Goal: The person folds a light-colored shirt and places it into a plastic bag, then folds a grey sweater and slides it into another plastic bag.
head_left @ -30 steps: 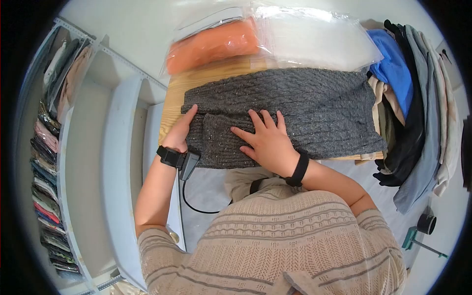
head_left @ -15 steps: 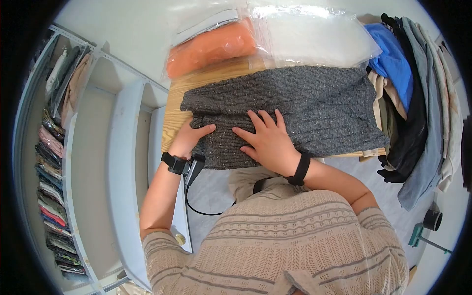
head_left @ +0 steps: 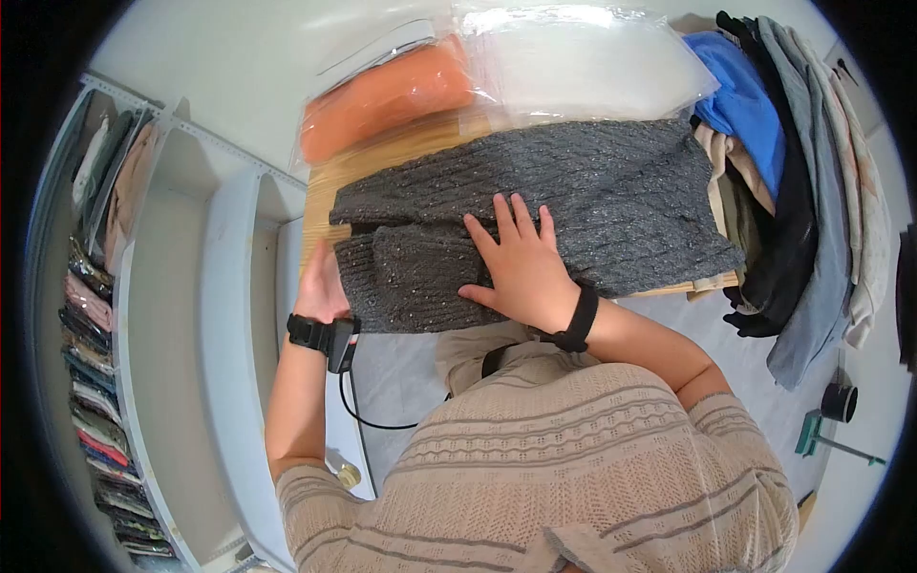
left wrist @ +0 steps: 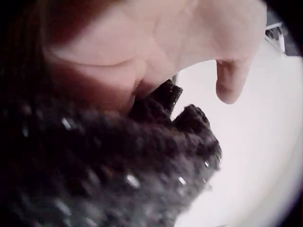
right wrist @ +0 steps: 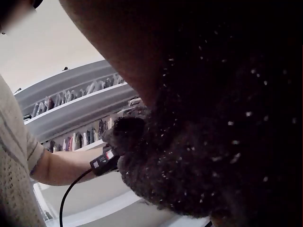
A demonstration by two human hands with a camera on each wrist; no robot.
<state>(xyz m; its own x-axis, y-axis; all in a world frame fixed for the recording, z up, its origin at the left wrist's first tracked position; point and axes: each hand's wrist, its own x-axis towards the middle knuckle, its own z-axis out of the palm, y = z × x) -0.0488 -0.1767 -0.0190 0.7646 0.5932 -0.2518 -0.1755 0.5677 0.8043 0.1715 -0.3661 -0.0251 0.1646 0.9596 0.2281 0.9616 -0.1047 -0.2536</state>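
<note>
A dark grey knitted sweater [head_left: 611, 210] with pale flecks lies folded lengthwise on the wooden table [head_left: 320, 186]. A folded-back part [head_left: 425, 272] forms a layer at its near left. My right hand [head_left: 525, 267] rests on the middle of the sweater, palm down with fingers spread. At the sweater's left edge is my left hand [head_left: 323, 286], its fingers pointing away from me along that edge. The left wrist view shows the palm [left wrist: 156, 42] against the sweater's edge [left wrist: 194, 142], with one finger extended clear of the fabric.
Behind the sweater lie an orange item in a clear bag [head_left: 382, 105] and clear plastic bags [head_left: 573, 62]. Clothes [head_left: 802, 191] hang in a pile at the right. Shelves [head_left: 191, 248] stand at the left, with packed garments [head_left: 95, 382] on one. A cable [head_left: 358, 411] runs from the left wrist.
My left hand has drawn back from on top of the sweater to its left edge. The right hand stays on the sweater, its fingers now pointing more directly away from me.
</note>
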